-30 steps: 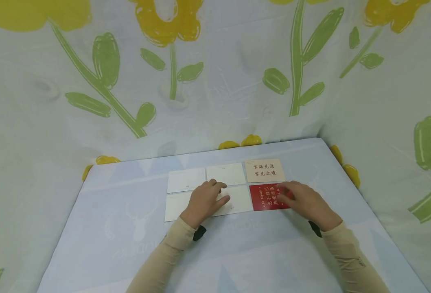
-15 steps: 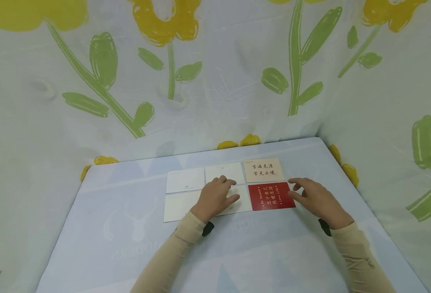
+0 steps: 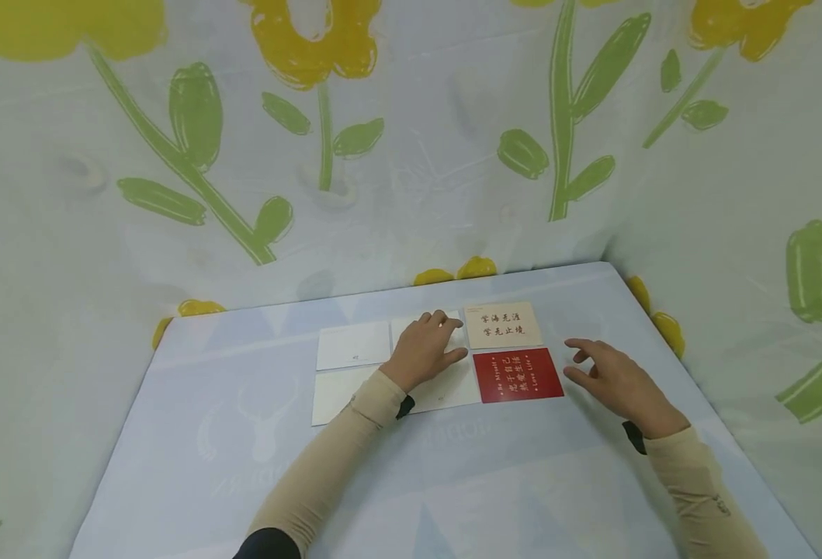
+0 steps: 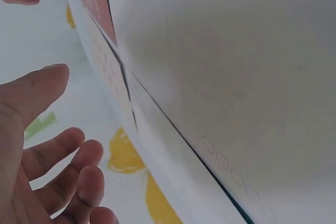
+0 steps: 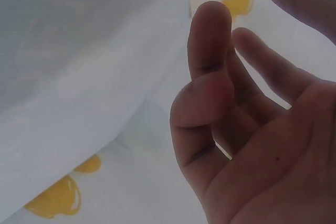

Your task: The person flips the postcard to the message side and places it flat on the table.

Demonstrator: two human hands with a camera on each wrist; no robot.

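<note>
Several cards lie flat on the table in two rows. At the right end are a beige card with dark characters and, in front of it, a red card with pale lettering. The others show white faces, among them the back left card and the front middle card. My left hand is over the middle white cards, fingers loosely bent and holding nothing. In the left wrist view its fingertips touch no card. To the right of the red card, my right hand hovers with relaxed fingers, holding nothing.
A pale printed cloth covers the table. Behind it and at both sides hangs a white curtain with yellow flowers and green leaves. Both forearms wear beige sleeves, with a dark band at the right wrist.
My left hand has moved right and away from me across the white cards. My right hand has drawn off the red card to the right, uncovering its lettering. The cards lie as before.
</note>
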